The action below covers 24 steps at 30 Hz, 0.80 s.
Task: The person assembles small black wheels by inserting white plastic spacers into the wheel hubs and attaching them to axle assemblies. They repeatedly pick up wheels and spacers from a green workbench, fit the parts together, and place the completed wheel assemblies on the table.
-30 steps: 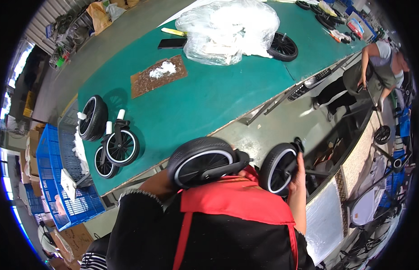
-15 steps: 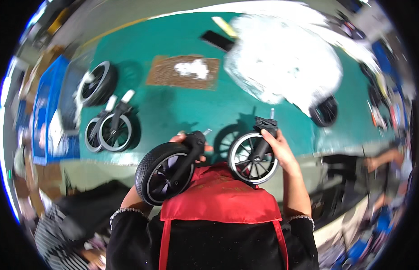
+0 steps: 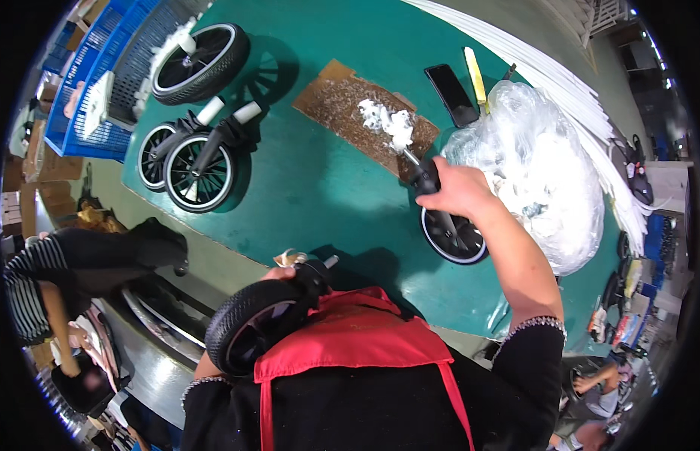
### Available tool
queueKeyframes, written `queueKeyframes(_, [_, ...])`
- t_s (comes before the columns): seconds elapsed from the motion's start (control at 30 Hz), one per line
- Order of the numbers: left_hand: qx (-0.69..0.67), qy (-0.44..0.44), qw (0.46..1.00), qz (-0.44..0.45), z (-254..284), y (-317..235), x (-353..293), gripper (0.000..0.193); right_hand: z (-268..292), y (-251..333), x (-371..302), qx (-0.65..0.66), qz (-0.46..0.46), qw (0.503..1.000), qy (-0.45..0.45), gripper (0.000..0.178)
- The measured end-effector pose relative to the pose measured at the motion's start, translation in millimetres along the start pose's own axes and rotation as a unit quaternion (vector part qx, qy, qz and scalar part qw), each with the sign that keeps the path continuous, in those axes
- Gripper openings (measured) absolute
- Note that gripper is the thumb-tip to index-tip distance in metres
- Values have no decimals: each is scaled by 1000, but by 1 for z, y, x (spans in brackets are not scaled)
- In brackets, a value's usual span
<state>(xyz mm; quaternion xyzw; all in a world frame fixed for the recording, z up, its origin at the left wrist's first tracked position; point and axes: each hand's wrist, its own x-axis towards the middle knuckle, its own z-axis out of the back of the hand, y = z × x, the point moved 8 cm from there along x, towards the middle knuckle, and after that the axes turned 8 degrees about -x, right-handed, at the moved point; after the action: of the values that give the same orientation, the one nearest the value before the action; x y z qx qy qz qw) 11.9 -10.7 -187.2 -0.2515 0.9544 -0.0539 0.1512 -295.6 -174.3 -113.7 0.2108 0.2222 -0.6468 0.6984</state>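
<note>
My right hand (image 3: 457, 189) grips a small black wheel (image 3: 454, 234) by its fork. The wheel's metal axle tip is pushed into a blob of white grease (image 3: 388, 123) on a brown cardboard piece (image 3: 338, 106) on the green table (image 3: 320, 188). My left hand (image 3: 282, 272), mostly hidden behind the tyre, holds a larger black wheel (image 3: 252, 323) close to my red apron at the table's near edge.
A wheel pair (image 3: 188, 159) and a single big wheel (image 3: 201, 62) lie at the left. A blue crate (image 3: 102, 98) stands beyond them. A heap of clear plastic bags (image 3: 542, 161), a black phone (image 3: 452, 95) and a yellow tool (image 3: 475, 73) sit at the right. Another person (image 3: 57, 278) sits at lower left.
My right hand has carried the small wheel forward from in front of my chest to the cardboard and dipped its axle into the grease. The left wheel has stayed near my apron.
</note>
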Motion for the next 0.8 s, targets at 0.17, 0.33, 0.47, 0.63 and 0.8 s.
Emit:
queueKeyframes(0.17, [-129, -4, 990, 65, 42, -11, 11, 68, 17, 24, 34, -120, -16, 988, 97, 69])
queueKeyframes(0.33, [-296, -95, 947, 80, 33, -46, 24, 59, 6, 21, 43, -142, -25, 978, 151, 69])
queueKeyframes(0.47, [-241, -48, 968, 52, 24, -74, 60, 63, 4, 15, 40, -83, -33, 987, 136, 67])
queueKeyframes(0.63, [-263, -12, 963, 62, 14, -75, 123, 61, 8, 6, 17, -18, -27, 993, 110, 65])
queueKeyframes(0.8, [-282, -10, 953, 111, -18, -68, 170, 69, 14, -16, -33, 118, -5, 993, 4, 84])
